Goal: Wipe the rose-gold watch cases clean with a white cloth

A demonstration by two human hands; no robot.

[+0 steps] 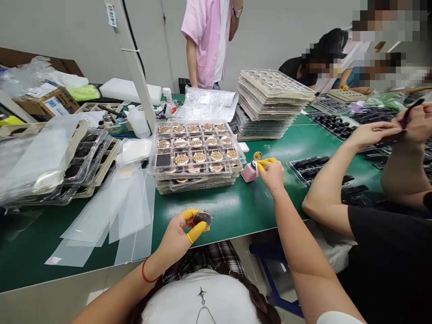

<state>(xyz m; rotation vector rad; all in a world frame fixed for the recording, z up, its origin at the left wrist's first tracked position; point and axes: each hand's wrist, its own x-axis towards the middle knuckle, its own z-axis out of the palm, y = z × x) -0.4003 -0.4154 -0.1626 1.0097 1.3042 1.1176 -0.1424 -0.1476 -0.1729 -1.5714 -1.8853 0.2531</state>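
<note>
My left hand [184, 231], with yellow finger cots on its fingers, grips a round watch head [203, 219] above the front edge of the table. Its dark round face is turned up, and a thin metal rim runs around it. My right hand [272, 173], also in yellow finger cots, is closed at the mouth of a small pink bottle [249, 173]. A bit of white cloth or tissue [257, 168] shows between its fingertips, against the bottle's dark neck. The bottle's round lid [257, 156] stands raised, amber inside. My right fingertips are partly hidden.
Stacked clear trays [195, 155] of gold-coloured watch heads stand ahead. A taller tray stack [270, 103] is behind. Translucent sheets [101, 211] and piled trays lie left. At right, a co-worker's arms [332, 180] reach over trays of black straps [308, 166].
</note>
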